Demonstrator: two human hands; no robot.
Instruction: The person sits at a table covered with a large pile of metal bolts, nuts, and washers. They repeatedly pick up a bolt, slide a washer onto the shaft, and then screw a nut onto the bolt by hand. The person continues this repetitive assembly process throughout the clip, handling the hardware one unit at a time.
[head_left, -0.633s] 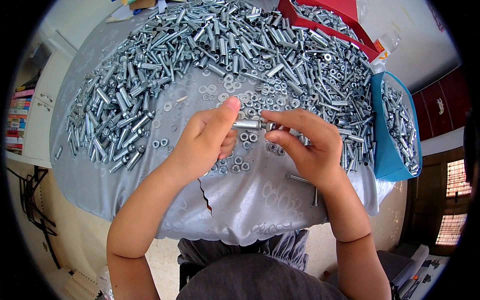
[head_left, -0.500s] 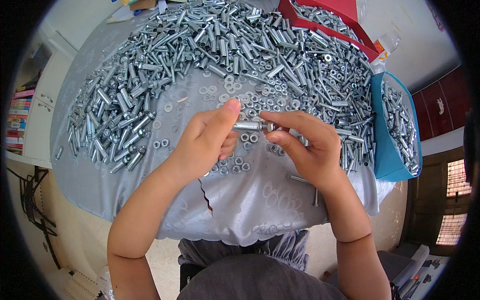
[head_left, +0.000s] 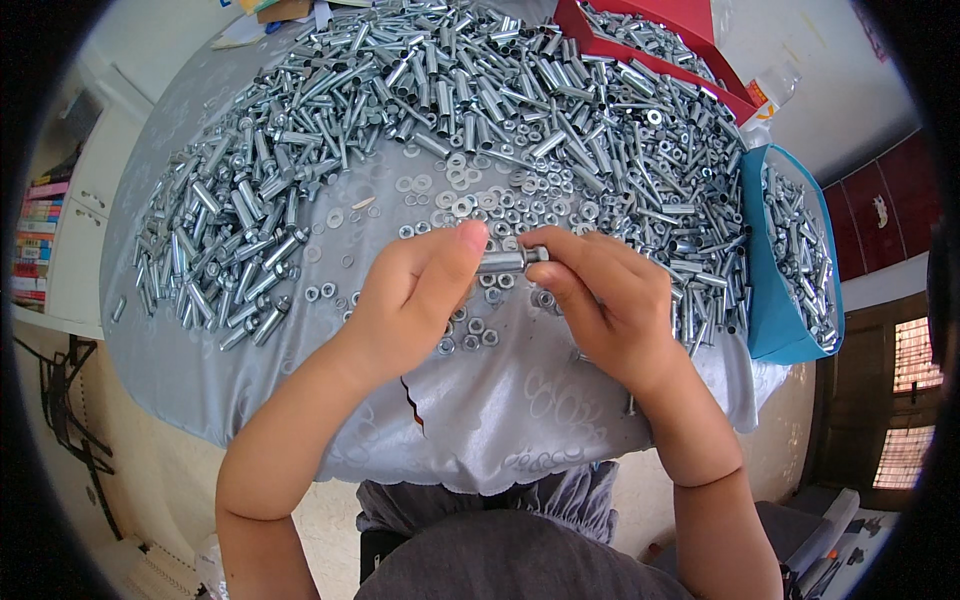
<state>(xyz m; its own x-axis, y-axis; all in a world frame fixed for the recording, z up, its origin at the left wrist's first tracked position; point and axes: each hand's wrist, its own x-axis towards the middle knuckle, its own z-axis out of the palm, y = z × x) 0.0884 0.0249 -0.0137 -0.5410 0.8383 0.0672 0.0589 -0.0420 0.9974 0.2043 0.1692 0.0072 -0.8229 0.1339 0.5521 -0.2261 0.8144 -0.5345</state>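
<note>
Between my two hands lies a silvery expansion bolt [head_left: 503, 262], held level over the table. My left hand [head_left: 415, 290] is closed round its sleeve, thumb on top, and hides the left end. At the other end, the thumb and forefinger of my right hand [head_left: 615, 300] pinch the hex nut [head_left: 537, 255]. Loose washers [head_left: 459, 208] and nuts [head_left: 471, 342] lie just beyond and below the hands. A big heap of metal sleeves and bolts [head_left: 450, 80] curves round the far side, with bolts fitted with sleeves [head_left: 245, 205] at the left.
A red box [head_left: 735, 98] of bolts stands at the far right, and a blue box [head_left: 775, 335] of sleeved bolts at the right edge. The grey tablecloth [head_left: 530, 420] has a tear [head_left: 412, 408] near the front. A clear plastic bottle [head_left: 778, 88] is beside the red box.
The bolt and both hands have shifted slightly. My right fingers have changed their angle on the nut, and my left hand still grips the sleeve.
</note>
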